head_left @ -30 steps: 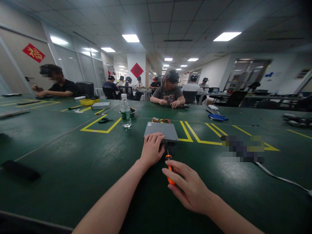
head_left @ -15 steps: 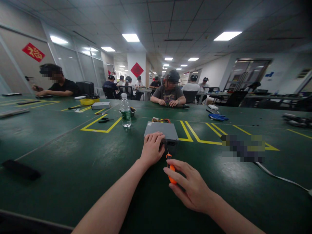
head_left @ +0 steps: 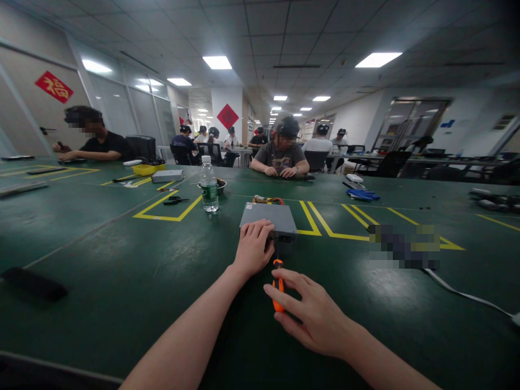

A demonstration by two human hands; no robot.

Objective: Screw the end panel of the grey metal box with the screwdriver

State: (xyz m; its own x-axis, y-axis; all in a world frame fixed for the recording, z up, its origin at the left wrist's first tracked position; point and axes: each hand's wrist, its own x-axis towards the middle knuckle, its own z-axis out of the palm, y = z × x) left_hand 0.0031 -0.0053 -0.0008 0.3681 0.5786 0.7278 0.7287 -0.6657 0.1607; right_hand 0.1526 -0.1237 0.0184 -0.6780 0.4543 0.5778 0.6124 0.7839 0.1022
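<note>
our left hand rested on the near corner of the grey metal box, fingers together and curled over its edge; we judged this steadied it | our right hand pinched the orange screwdriver between thumb and fingertips, shaft pointed at the box's near face | box lay flat on the green table, water bottle beyond

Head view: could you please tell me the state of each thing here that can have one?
Metal box, flat on the table, left hand holding its near corner.
Screwdriver, gripped in the right hand, tip pointed at the box's near face.
Water bottle, upright, capped.
Scissors, lying flat on the table.
</note>
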